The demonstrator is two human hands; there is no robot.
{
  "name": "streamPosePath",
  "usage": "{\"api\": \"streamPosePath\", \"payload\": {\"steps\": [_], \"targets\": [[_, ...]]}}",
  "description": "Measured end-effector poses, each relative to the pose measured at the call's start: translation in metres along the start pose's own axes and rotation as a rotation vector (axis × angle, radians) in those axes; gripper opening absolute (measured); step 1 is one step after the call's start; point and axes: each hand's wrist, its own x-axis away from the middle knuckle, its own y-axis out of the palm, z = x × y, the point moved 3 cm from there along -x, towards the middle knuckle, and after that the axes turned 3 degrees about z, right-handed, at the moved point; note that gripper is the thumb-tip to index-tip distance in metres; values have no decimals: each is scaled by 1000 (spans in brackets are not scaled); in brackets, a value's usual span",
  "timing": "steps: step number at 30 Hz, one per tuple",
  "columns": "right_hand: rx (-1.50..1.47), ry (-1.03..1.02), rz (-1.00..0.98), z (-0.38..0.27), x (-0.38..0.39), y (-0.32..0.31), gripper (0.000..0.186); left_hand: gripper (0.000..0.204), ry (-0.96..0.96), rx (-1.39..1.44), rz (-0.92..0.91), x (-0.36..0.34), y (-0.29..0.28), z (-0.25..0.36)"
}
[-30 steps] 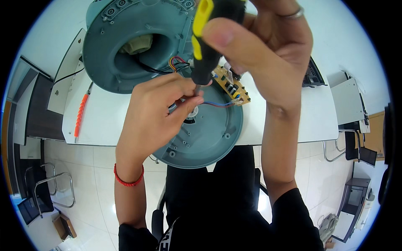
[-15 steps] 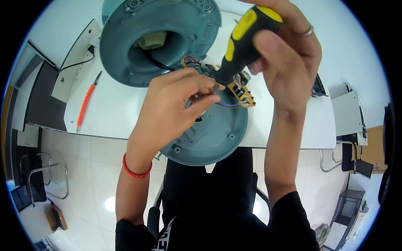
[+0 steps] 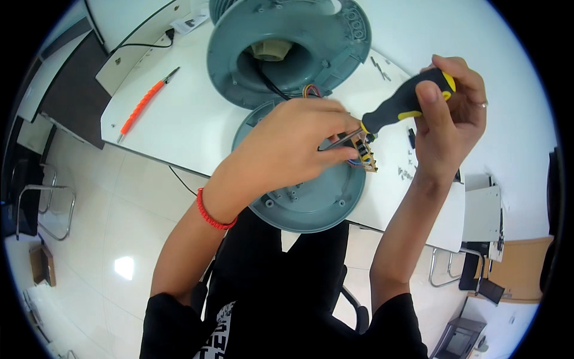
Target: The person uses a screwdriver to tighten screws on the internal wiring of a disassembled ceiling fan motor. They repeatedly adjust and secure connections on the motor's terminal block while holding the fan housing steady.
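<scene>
My right hand (image 3: 451,116) grips the black and yellow handle of a screwdriver (image 3: 391,110), held at a slant over the right side of a round grey plastic housing base (image 3: 308,218). The fingers of my left hand (image 3: 293,140) close around the screwdriver's metal shaft; its tip is hidden behind them. Just right of these fingers, a tan circuit board (image 3: 369,161) with small parts lies at the base's edge. Coloured wires (image 3: 312,90) run behind my left hand. Beyond it, a larger grey housing (image 3: 230,66) with a deep round opening stands tilted.
An orange-handled pointed tool (image 3: 142,107) lies on the white table (image 3: 179,125) at left. Several small screws (image 3: 405,173) are scattered at right, with thin metal pieces (image 3: 380,69) at the back. A black cord (image 3: 146,45) hangs over the left panel.
The view has shifted, so the housings appear farther right. The screwdriver leans lower toward the right, and more of its shaft shows between my left fingers.
</scene>
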Motion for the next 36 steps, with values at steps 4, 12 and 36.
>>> {"api": "streamPosePath", "payload": {"steps": [4,12,36], "targets": [[-265,-4,-139,-20,-9,9,33,23,4,-55,17,1,-7,-2],[140,-48,-67,-29,-10,9,27,11,-74,24,-54,-7,-1,3],[373,56,-339,-32,-29,-12,52,24,-28,141,150,1,15,-11]]}}
